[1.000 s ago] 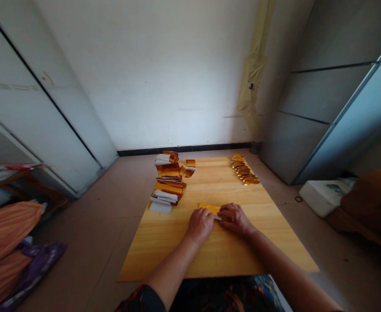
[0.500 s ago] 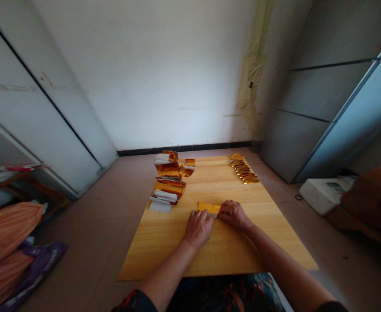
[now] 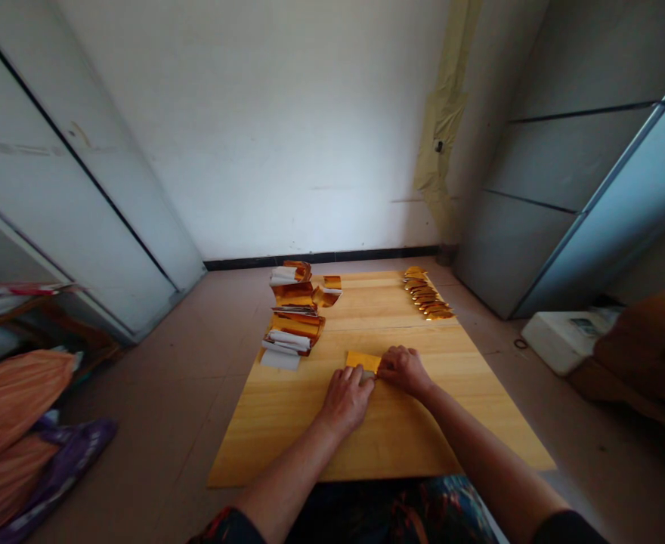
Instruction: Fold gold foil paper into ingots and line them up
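Note:
A sheet of gold foil paper (image 3: 362, 360) lies on the wooden table between my hands, its near edge turned up to show a greyish underside. My left hand (image 3: 348, 393) is closed on the near left part of that edge, fingertips pressed down. At the right end, my right hand (image 3: 403, 369) pinches the same edge, with its fingers bent together. The fingertips of both hands partly hide the fold.
Stacks of gold paper with white backs (image 3: 294, 325) lie along the table's left side. A row of folded gold paper pieces (image 3: 426, 295) sits at the far right corner. The wooden table (image 3: 389, 446) ends close to my lap. A white box (image 3: 559, 340) stands on the right.
My right hand has shifted slightly left along the near edge of the foil paper. My left hand stays nearly in place.

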A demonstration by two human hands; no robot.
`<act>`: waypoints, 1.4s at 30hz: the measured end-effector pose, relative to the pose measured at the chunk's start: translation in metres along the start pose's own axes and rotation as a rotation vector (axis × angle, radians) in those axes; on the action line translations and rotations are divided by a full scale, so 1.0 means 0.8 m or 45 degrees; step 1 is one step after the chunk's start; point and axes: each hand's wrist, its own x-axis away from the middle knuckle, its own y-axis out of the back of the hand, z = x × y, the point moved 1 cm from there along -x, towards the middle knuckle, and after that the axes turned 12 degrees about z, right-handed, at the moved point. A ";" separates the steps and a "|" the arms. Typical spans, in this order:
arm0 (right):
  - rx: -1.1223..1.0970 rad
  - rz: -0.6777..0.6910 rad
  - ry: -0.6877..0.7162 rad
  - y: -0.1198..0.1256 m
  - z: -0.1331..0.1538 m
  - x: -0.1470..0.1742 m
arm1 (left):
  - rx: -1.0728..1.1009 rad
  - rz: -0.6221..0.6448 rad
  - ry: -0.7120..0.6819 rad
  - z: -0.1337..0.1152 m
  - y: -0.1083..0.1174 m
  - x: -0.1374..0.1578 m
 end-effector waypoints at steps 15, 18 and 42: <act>0.014 0.011 -0.098 0.002 0.011 0.003 | -0.004 0.023 0.019 -0.001 -0.007 0.002; 0.018 0.004 -0.117 0.003 0.013 0.004 | 0.016 0.014 0.032 -0.002 -0.007 0.003; 0.077 -0.093 0.016 -0.003 0.011 0.016 | 0.284 0.013 0.186 0.001 0.023 -0.012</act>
